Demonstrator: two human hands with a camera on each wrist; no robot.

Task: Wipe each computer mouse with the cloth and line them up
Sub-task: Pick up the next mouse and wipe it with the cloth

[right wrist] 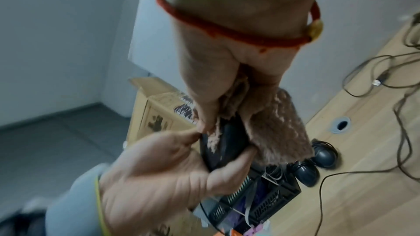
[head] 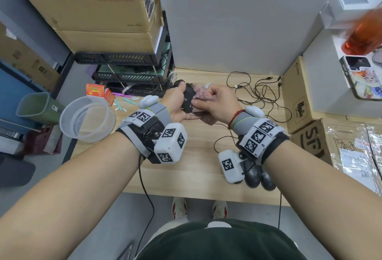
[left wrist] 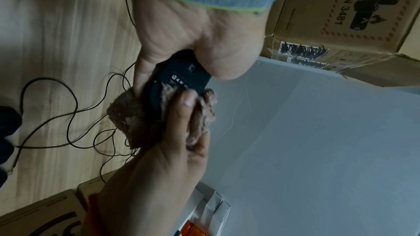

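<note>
Left hand (head: 177, 102): raised above the wooden desk (head: 196, 168), palm turned inward, fingers and thumb curled round a black computer mouse (head: 189, 99).
Right hand (head: 217, 102): facing the left hand, fingers curled, pinching a fuzzy pink-brown cloth (head: 201, 95) against the mouse's underside.
Held mouse: clear of the desk, between both hands.
Other mice (head: 259, 176): two dark ones side by side near the desk's front edge, under the right wrist.
Cables (head: 258, 92): tangled behind the hands.

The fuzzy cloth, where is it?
The fuzzy pinkish-brown cloth is mid-desk in the head view, gripped by the right hand against the black computer mouse.
</note>
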